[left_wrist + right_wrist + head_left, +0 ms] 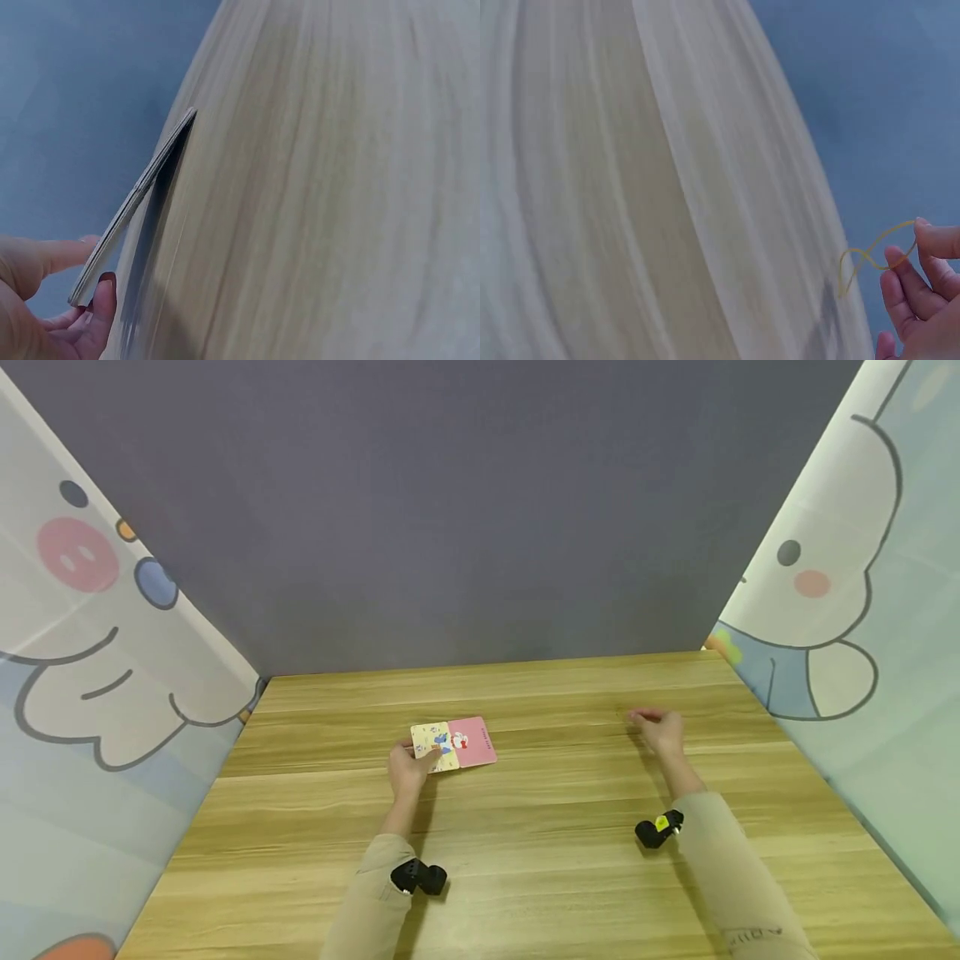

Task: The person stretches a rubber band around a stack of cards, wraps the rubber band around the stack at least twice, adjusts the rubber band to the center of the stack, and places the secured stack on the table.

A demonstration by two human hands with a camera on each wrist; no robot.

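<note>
My left hand pinches the left part of a small booklet, its thumb on top. The booklet has a yellow patterned half and a pink half with a white cartoon figure. In the left wrist view, the booklet shows edge-on, tilted over the wood, between the thumb and fingers of the left hand. On the right, my right hand is raised over the table. A thin yellow rubber band, twisted into loops, hangs from the pinching thumb and forefinger of the right hand.
The wooden table runs back to a grey panel. Cartoon-printed curtains flank it on both sides. A black camera is strapped to the left sleeve, and another camera to the right.
</note>
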